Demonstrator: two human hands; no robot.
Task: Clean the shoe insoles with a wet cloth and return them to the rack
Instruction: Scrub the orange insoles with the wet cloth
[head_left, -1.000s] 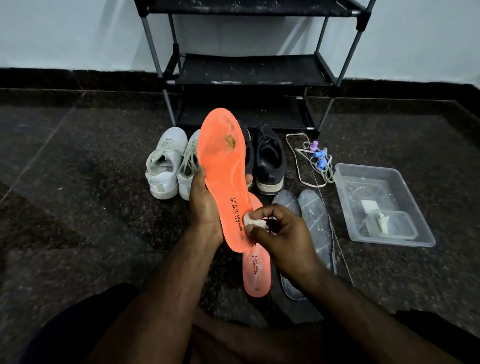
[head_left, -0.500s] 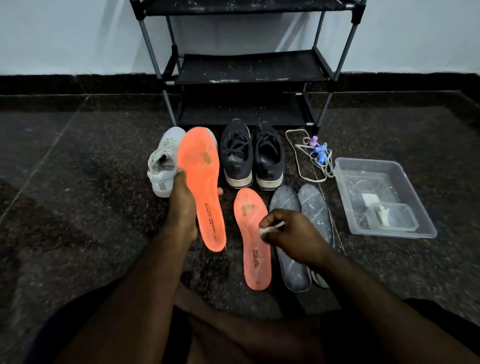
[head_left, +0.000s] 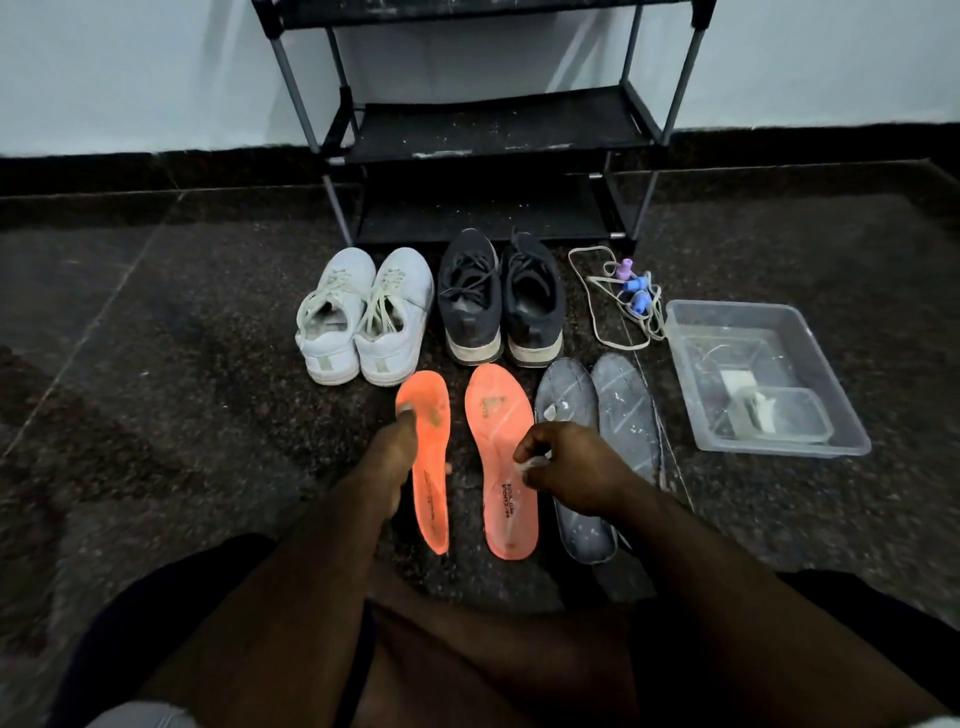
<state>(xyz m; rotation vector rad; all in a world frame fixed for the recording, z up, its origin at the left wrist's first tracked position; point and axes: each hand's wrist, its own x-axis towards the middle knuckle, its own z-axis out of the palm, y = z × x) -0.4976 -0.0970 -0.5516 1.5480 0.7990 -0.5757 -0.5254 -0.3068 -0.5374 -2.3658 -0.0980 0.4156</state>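
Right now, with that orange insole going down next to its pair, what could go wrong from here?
The left hand holds the left orange insole tilted on its edge, so it may flop face down onto the floor and pick up grit. The right hand pinches only a small cloth, which could slip onto the right orange insole. The grey insoles lie partly under the right forearm and could be dragged.

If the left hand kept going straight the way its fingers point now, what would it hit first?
The left hand, gripping the left orange insole, points away toward the white shoes. It would likely meet the right white shoe's heel first, though depth is uncertain.
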